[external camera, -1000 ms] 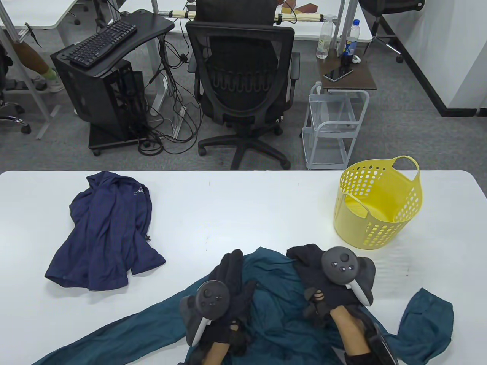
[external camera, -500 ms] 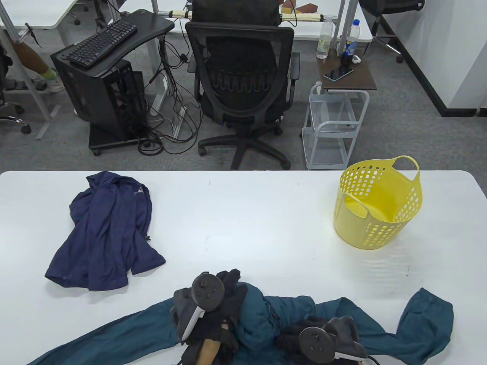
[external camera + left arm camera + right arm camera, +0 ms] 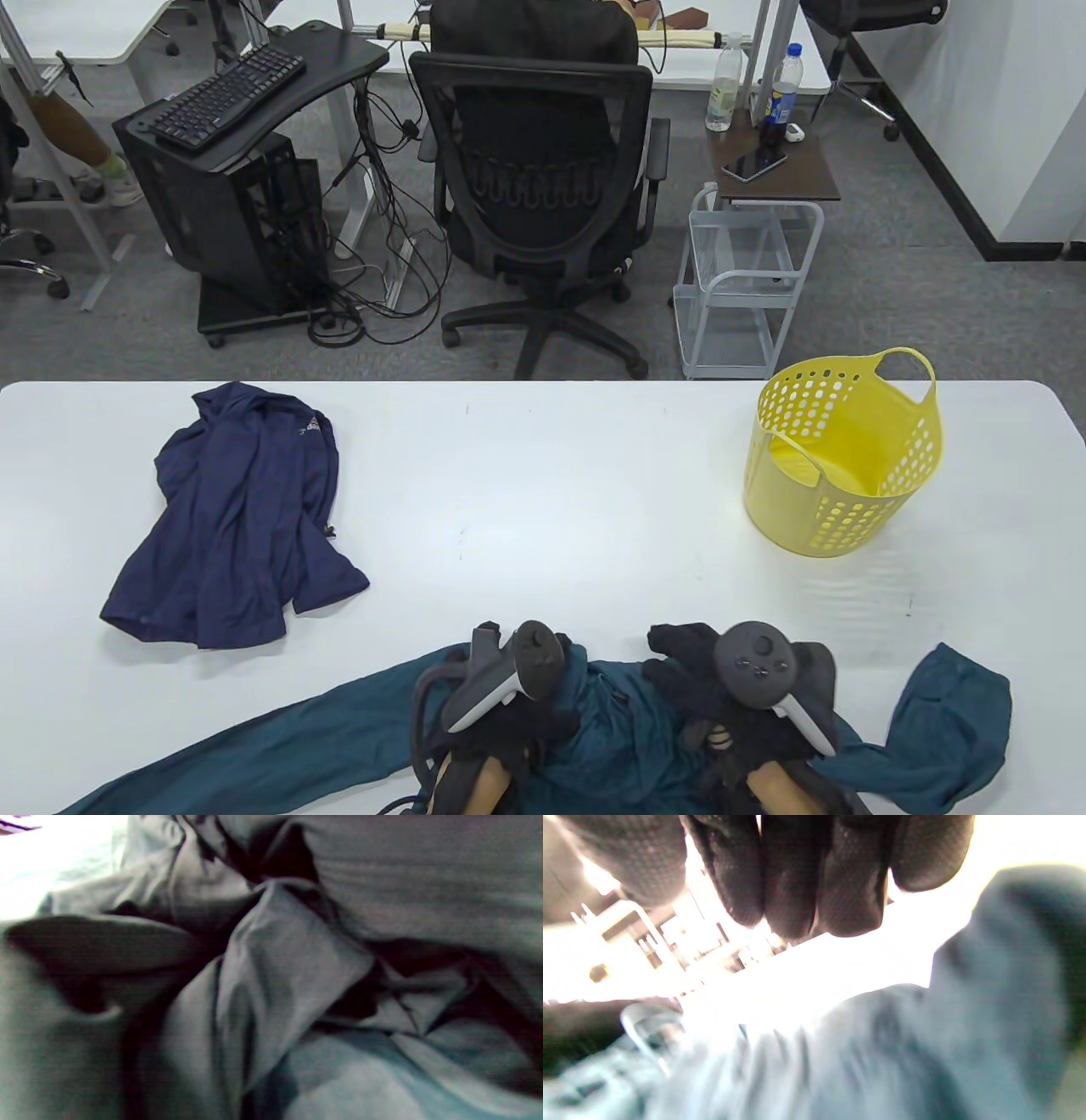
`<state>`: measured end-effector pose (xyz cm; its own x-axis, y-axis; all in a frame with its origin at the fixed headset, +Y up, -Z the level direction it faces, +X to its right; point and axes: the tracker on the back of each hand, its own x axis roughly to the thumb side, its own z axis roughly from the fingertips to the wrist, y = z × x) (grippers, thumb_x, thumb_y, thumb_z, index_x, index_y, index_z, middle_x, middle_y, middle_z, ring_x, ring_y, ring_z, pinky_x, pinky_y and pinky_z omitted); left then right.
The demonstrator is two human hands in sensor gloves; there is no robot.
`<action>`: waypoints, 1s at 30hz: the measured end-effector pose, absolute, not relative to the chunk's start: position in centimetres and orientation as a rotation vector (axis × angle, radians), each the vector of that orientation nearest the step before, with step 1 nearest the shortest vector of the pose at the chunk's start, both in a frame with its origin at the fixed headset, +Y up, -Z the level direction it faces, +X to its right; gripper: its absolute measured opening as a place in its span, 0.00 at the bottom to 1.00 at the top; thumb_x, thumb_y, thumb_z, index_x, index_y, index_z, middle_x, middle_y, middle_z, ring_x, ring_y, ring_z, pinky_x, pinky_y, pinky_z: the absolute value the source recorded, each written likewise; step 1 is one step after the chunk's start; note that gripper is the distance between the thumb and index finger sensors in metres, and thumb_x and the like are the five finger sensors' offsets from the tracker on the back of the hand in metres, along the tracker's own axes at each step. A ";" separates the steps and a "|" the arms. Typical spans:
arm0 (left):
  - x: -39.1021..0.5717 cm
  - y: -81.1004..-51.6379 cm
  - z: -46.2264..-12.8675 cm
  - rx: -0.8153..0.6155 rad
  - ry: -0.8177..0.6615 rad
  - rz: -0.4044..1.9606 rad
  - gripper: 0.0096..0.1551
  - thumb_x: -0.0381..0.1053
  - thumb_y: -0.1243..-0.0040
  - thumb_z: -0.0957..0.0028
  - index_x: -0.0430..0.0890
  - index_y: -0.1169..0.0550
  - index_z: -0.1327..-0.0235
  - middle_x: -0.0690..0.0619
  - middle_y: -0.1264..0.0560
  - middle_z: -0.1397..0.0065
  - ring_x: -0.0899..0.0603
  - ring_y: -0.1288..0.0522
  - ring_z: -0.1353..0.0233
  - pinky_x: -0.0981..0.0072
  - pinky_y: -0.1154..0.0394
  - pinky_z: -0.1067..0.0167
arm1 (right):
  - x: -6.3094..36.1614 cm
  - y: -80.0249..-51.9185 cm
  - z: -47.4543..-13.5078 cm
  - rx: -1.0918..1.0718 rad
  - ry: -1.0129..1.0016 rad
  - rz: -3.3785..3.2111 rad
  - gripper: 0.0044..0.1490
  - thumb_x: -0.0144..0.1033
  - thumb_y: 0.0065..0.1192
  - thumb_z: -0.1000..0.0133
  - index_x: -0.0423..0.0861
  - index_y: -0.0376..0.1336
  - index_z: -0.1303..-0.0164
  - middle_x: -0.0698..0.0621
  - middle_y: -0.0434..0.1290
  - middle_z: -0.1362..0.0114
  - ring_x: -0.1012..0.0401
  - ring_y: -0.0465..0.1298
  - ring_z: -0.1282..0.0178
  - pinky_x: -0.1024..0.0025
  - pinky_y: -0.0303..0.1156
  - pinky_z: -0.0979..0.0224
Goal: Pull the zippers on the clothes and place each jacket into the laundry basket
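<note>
Teal jacket [image 3: 628, 739] lies crumpled along the table's near edge, thin and soft, under both gloved hands. Left hand [image 3: 501, 722] sits on the folds, grip hidden. Right hand [image 3: 730, 705] hangs fingers [image 3: 797, 870] together, holding nothing visible. Likely hunting the zipper; next, pinch its pull. Perforated yellow plastic basket [image 3: 848, 450] stands well apart; a navy jacket [image 3: 237, 518] waits.

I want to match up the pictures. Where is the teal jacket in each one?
Table view: the teal jacket lies along the bottom edge, under both hands.
Left wrist view: its crumpled cloth fills nearly the whole picture.
Right wrist view: it covers the lower half and right side, below the right hand's fingers.
Shared landmark: the white table.
</note>
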<state>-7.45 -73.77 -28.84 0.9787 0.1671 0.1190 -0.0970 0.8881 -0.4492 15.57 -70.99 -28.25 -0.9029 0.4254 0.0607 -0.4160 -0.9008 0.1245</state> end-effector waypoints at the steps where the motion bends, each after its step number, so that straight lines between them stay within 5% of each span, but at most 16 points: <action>1: -7.4 -73.9 -28.8 -0.467 -0.156 0.130 0.53 0.74 0.37 0.65 0.68 0.44 0.24 0.58 0.48 0.12 0.34 0.56 0.15 0.26 0.55 0.28 | 14.4 -72.1 -29.1 0.102 0.291 2.769 0.48 0.64 0.66 0.48 0.52 0.60 0.20 0.48 0.66 0.16 0.42 0.68 0.23 0.41 0.63 0.26; 3: -7.3 -74.2 -28.8 -0.493 -0.153 0.115 0.54 0.74 0.37 0.65 0.68 0.45 0.24 0.58 0.50 0.11 0.34 0.57 0.15 0.26 0.56 0.28 | 13.2 -73.6 -30.1 0.090 0.500 2.788 0.51 0.61 0.69 0.48 0.51 0.55 0.18 0.47 0.61 0.14 0.41 0.64 0.21 0.39 0.60 0.24; 7: -7.5 -74.5 -28.9 -0.538 -0.135 0.105 0.55 0.74 0.37 0.64 0.68 0.48 0.23 0.58 0.52 0.11 0.34 0.59 0.15 0.27 0.57 0.28 | 13.4 -74.5 -31.1 0.048 0.312 2.824 0.23 0.47 0.73 0.46 0.62 0.74 0.40 0.59 0.81 0.34 0.51 0.77 0.33 0.45 0.65 0.26; 16: -8.0 -74.2 -29.1 -0.520 -0.081 0.158 0.56 0.72 0.38 0.62 0.66 0.51 0.23 0.57 0.52 0.11 0.34 0.57 0.16 0.27 0.55 0.28 | 21.4 -72.7 -30.5 -0.086 -0.062 2.163 0.23 0.46 0.68 0.45 0.61 0.72 0.39 0.58 0.81 0.38 0.54 0.79 0.35 0.45 0.67 0.27; 24: -8.4 -73.0 -29.0 -0.509 -0.127 0.243 0.48 0.68 0.38 0.59 0.66 0.44 0.24 0.57 0.46 0.12 0.34 0.54 0.16 0.27 0.54 0.28 | 23.8 -71.8 -28.9 0.194 -0.087 1.489 0.23 0.48 0.65 0.42 0.64 0.69 0.35 0.60 0.81 0.33 0.55 0.80 0.34 0.45 0.68 0.26; 28: -8.9 -70.6 -28.7 -0.316 -0.176 0.658 0.34 0.65 0.52 0.52 0.65 0.32 0.28 0.57 0.36 0.15 0.34 0.47 0.16 0.26 0.50 0.29 | 22.4 -71.3 -28.7 0.363 0.022 1.333 0.23 0.48 0.64 0.41 0.63 0.68 0.35 0.58 0.79 0.28 0.54 0.79 0.30 0.44 0.67 0.26; 30: -8.2 -70.5 -29.0 -0.322 -0.165 0.785 0.44 0.72 0.61 0.58 0.57 0.29 0.28 0.54 0.34 0.16 0.32 0.48 0.16 0.24 0.52 0.30 | 21.6 -71.3 -28.7 0.437 0.071 1.309 0.23 0.48 0.63 0.41 0.63 0.67 0.34 0.57 0.78 0.26 0.52 0.78 0.28 0.42 0.66 0.25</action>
<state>-8.23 -70.47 -28.96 0.6982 0.7154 0.0262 -0.6656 0.6622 -0.3443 21.57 -71.26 -28.68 0.2687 0.9437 0.1931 -0.9175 0.1896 0.3497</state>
